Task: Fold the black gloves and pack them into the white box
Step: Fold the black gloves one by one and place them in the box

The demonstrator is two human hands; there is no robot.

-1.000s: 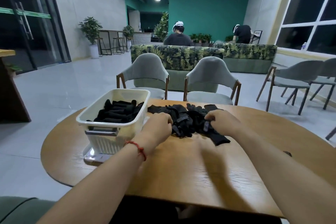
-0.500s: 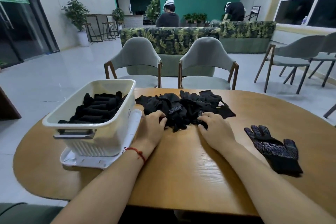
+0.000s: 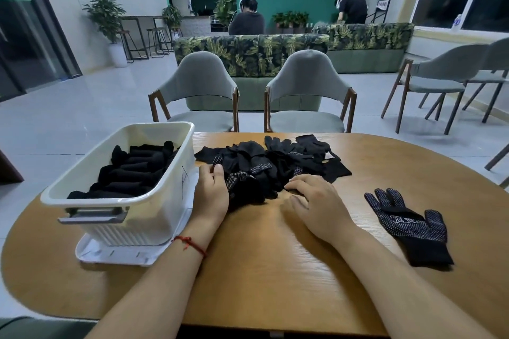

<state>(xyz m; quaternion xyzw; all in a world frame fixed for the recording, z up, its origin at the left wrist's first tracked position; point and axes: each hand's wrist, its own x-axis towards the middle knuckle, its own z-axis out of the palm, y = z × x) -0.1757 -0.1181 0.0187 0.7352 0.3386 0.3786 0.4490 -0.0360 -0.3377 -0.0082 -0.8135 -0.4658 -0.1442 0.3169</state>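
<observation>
A person's two bare hands worked at a pile (image 3: 270, 165) of loose black gloves heaped on a wooden table (image 3: 275, 270). The left hand (image 3: 212, 195), a red string (image 3: 190, 242) tied at its wrist, lay against the pile's left edge with the thumb on the fabric. Its fingers bent forward, and whether they pinched a glove could not be told. The right hand (image 3: 316, 203) rested flat at the pile's near edge, fingers spread and loose, their tips touching the gloves and gripping nothing.

Just left of the pile stood the white box (image 3: 176, 162), set on a white lid (image 3: 110, 254). It was already partly filled with folded gloves (image 3: 135, 170) lying in a row. Well to the right of the pile, apart from it, one dotted glove (image 3: 410, 226) lay flat on the table, palm up and fingers pointing away.

Beyond the pile, two grey chairs (image 3: 198, 85) faced the table. A leaf-patterned sofa (image 3: 248, 55) stood behind them. Two people were seen farther back, behind the sofa.
</observation>
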